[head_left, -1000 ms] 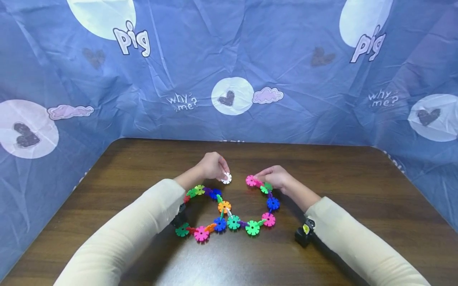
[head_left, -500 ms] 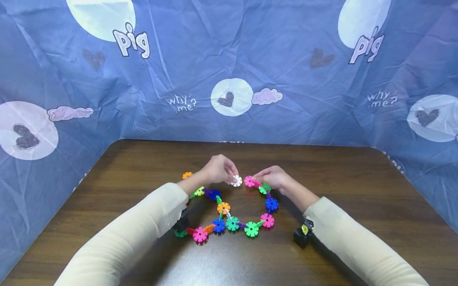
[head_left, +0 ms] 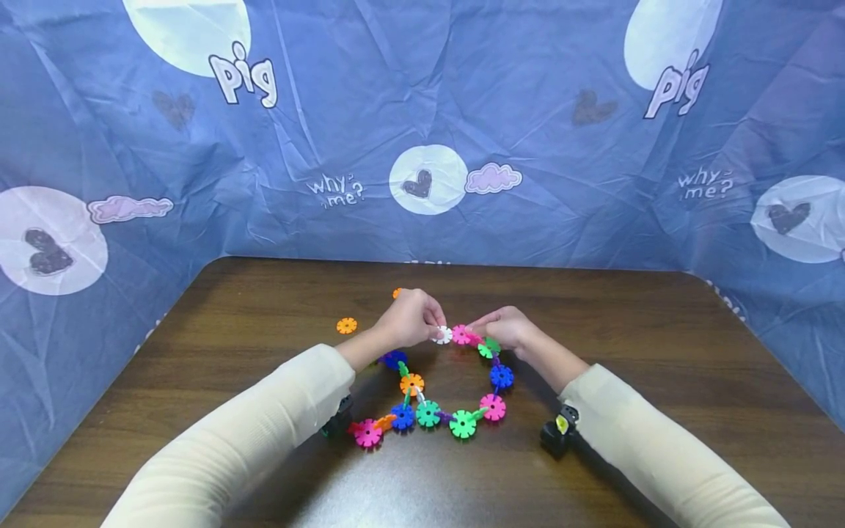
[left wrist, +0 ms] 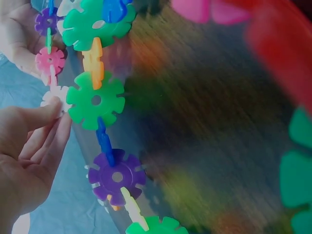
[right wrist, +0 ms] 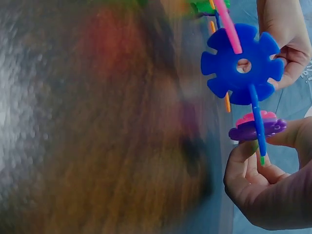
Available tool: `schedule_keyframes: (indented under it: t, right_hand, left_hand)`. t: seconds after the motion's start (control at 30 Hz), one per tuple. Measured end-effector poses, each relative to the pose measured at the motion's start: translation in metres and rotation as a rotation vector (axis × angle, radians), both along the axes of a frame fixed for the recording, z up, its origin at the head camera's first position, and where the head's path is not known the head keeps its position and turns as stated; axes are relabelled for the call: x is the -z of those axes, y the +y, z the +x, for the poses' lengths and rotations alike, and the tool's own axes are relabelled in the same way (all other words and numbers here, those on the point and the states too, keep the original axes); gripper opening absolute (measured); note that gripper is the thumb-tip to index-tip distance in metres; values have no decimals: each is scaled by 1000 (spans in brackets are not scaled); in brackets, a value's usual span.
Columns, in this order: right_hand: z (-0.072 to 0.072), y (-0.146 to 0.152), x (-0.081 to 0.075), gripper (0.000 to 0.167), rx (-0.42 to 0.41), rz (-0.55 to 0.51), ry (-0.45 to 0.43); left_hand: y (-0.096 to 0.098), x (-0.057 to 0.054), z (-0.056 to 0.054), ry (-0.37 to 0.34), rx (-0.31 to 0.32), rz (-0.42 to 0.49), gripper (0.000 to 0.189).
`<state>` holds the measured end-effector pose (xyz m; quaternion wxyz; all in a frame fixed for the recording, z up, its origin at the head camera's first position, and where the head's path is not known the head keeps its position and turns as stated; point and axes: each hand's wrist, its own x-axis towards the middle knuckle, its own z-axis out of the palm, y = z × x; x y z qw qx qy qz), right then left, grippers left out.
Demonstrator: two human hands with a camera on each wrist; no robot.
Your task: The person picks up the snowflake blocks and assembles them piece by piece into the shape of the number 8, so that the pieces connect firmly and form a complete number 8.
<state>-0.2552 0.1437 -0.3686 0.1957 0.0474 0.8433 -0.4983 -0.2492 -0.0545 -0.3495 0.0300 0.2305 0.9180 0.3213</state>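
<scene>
Between thumb and fingers, my left hand (head_left: 411, 320) pinches a white notched plastic disc (head_left: 443, 335). It sits right at the edge of a pink notched disc (head_left: 461, 334), the end of a colourful chain of interlocking discs. My right hand (head_left: 507, 328) grips the chain at that end, beside a green disc (head_left: 489, 347). The left wrist view shows the white disc (left wrist: 57, 100) just below the pink one (left wrist: 50, 61). In the right wrist view a large blue disc (right wrist: 243, 63) hangs near the right hand (right wrist: 268, 190). My left forearm hides part of the chain's left loop.
Loose orange discs lie on the brown wooden table (head_left: 594, 308): one (head_left: 346, 325) left of the left wrist, another (head_left: 397, 292) partly behind the left hand. The chain curves toward me through an orange disc (head_left: 412, 384) and a light green disc (head_left: 463, 424). A blue printed cloth (head_left: 561, 220) hangs behind.
My left hand has moved right with the white disc, bringing it up to the pink disc. Orange discs have come into sight behind the left arm. The right hand stays nearly still.
</scene>
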Motion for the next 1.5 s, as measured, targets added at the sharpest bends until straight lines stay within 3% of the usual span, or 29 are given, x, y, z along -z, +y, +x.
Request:
schedule_keyframes:
  t: [0.13,0.37,0.67,0.8,1.03,1.13,1.3,1.5]
  right_hand:
    - [0,-1,-1,32,15,-8,1]
    - [1,-5,-2,32,43,-31,-3]
    - [3,-19,-4,27,145,24,91]
    - [4,-23,-2,29,162,-31,66]
    - [-1,-13,1,39,16,-101,-88]
    - [-7,-10,-4,43,-51,-149,-115]
    - [-13,-9,-11,42,-158,-209,-148]
    - [-14,-8,-10,41,-179,-235,-176]
  left_hand:
    - [0,1,1,12,-13,40,9]
    - [2,2,3,-34,-32,117,10]
    - [6,3,6,96,-75,115,11]
    - [6,5,5,87,-88,111,9]
    - [-1,3,4,35,-31,78,10]
    - [-3,0,5,-10,-26,91,10]
    - [-5,-2,3,5,-3,76,9]
    - [-24,-8,-11,-4,3,-1,13]
